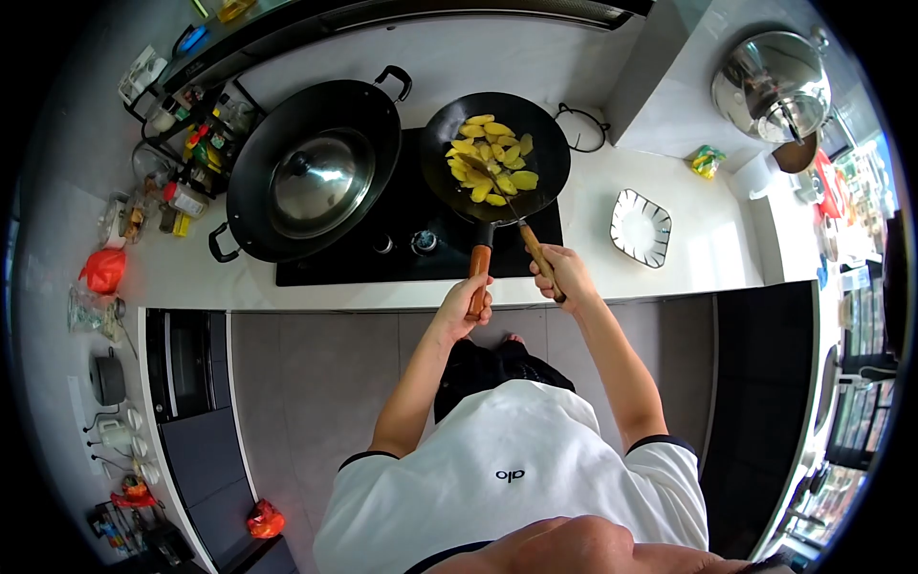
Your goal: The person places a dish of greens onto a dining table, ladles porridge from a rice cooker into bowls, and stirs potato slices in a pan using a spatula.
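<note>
A black wok [545, 143] sits on the right side of the black stove [382, 253], filled with yellow potato wedges [490, 153]. My left hand [469, 301] grips the wok's reddish-brown handle [478, 273] at the counter's front edge. My right hand [562, 273] holds the wooden handle of a spatula [521, 220], whose blade reaches into the wedges.
A larger black wok [258, 187] with a steel lid [320, 182] stands on the left burner. A white square dish [641, 227] lies on the counter at the right. A steel pot [773, 84] sits back right. Bottles and jars crowd a rack [186, 143] at the left.
</note>
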Motion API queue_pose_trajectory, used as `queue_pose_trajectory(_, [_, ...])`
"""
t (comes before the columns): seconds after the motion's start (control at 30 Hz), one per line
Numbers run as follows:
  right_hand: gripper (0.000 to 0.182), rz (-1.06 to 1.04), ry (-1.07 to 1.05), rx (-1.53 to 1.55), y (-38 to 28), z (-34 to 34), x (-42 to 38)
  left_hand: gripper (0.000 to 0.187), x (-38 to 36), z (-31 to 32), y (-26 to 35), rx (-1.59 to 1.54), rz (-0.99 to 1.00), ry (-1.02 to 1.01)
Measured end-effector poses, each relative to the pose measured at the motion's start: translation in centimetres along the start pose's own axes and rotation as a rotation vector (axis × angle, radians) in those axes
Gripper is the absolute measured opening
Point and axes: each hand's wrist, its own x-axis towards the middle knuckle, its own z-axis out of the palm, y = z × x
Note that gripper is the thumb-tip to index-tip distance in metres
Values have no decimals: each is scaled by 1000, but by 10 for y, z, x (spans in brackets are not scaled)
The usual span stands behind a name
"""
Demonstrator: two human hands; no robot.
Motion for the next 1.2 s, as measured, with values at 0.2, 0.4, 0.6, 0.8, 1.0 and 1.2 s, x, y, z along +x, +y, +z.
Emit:
queue_pose_trajectory(0.2, [30, 68, -63, -7, -1, 14, -32, 30, 0, 0, 0, -4, -3, -6])
queue_pose_trajectory(0.4, [26, 76, -13, -61, 4, 11, -43, 30, 1, -1, 0, -4, 2, -7])
queue_pose_trajectory(0.6, [28, 42, 19, -35, 2, 3, -52, 27, -1, 2, -1, 8, 0, 10])
queue_pose_trajectory(0.8, [26, 55, 17, -94, -14, -3, -62, 27, -1, 3, 1, 14, 7, 13])
queue_pose_trajectory(1.0, [23, -28, 111, -376, -24, -3, -35, 27, 1, 1, -1, 14, -2, 9])
queue_pose_trajectory(1.2, [26, 25, 111, -577, -49, -11, -66, 26, -1, 3, 0, 7, -4, 17])
